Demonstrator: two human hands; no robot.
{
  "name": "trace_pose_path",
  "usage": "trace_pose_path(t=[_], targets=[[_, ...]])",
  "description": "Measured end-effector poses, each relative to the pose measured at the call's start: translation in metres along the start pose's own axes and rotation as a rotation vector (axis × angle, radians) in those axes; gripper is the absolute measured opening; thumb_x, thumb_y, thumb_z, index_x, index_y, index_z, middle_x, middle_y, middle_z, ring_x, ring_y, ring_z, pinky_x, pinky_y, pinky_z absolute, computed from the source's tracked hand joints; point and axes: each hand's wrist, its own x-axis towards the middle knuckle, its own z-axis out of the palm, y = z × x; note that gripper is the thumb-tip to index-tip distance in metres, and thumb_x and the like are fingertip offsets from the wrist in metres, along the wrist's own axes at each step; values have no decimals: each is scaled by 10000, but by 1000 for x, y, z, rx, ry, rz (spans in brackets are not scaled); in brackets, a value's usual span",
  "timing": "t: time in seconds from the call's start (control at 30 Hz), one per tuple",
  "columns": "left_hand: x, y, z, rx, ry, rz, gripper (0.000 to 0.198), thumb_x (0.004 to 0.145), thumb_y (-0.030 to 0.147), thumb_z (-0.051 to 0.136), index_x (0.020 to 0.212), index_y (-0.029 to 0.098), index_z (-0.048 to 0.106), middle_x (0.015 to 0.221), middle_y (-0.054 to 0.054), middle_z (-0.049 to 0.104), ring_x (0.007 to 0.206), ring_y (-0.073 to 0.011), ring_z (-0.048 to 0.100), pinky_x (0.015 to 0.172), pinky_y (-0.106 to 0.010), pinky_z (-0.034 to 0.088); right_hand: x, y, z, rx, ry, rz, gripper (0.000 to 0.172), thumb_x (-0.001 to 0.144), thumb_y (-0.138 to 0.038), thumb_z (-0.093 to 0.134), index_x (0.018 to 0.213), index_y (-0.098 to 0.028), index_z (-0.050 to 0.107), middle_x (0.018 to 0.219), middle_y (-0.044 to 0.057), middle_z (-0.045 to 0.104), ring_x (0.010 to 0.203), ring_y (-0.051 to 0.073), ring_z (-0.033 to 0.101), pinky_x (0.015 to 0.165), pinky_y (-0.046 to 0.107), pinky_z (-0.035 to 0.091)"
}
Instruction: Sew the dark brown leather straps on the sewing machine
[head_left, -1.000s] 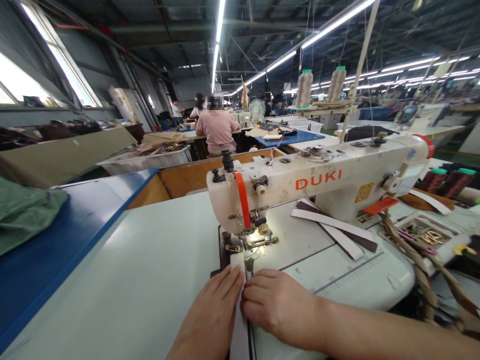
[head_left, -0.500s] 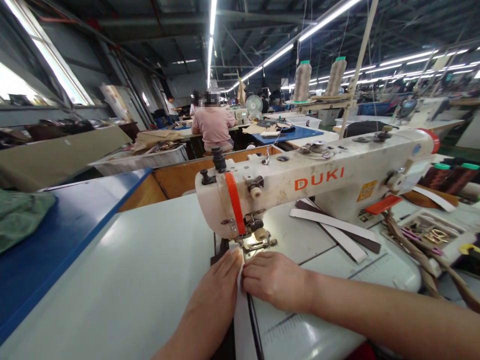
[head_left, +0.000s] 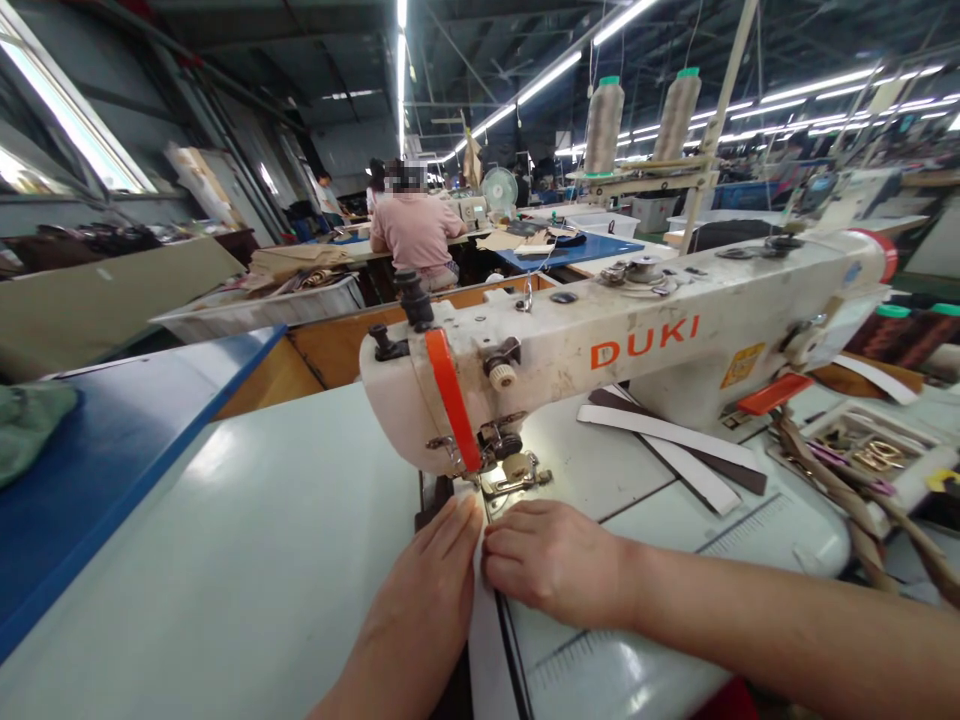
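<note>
A white strip with a dark edge point(head_left: 491, 650) runs from the front of the table up under the presser foot of a sewing machine point(head_left: 555, 350) marked DUKI. My left hand point(head_left: 424, 580) lies along the strip's left side, fingers stretched out and pressed flat on it, tips just short of the needle area. From the right, my right hand point(head_left: 551, 560) bends its fingers in against the strip's right edge; its fingertips pinch there and are partly hidden. A metal edge guide point(head_left: 517, 480) sits just beyond the right knuckles, in the machine's lamp light.
Loose white and dark strips point(head_left: 675, 450) lie right of the needle. Farther right stands a tray point(head_left: 874, 450) of small metal parts and tools. Thread cones point(head_left: 604, 125) stand above the machine. A blue-topped table point(head_left: 142, 430) adjoins at left. A person in pink point(head_left: 416, 235) sits ahead.
The camera view has shifted slightly, so the machine head appears farther left and the background higher. Both hands keep nearly the same place on the strip.
</note>
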Motion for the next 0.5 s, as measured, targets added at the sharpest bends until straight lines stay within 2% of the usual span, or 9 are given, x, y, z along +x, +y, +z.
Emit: trace_pose_path(t=[0.17,0.33,0.5], targets=[[-4,-2,4,-56,-20,-30,394,887,71,326,1200,110,562,1176,-124,686,1118,-206,635,945,-328,541,1,1,-1,12,4,5,247,953,-153,476,730,-155,582,751,10,607,737,169,555,699,299,436],[0,-2,0,7,15,14,365,907,82,301,1136,72,585,1106,-141,707,1049,-210,667,927,-317,548,1,1,-1,15,3,7,268,957,-149,462,716,-158,579,743,12,604,732,168,556,701,296,437],[0,-2,1,-3,-27,-7,376,928,90,275,1132,71,591,1127,-139,704,1056,-203,667,929,-324,547,0,2,1,16,-23,1,252,969,-165,476,741,-159,584,766,25,620,768,170,568,730,291,449]])
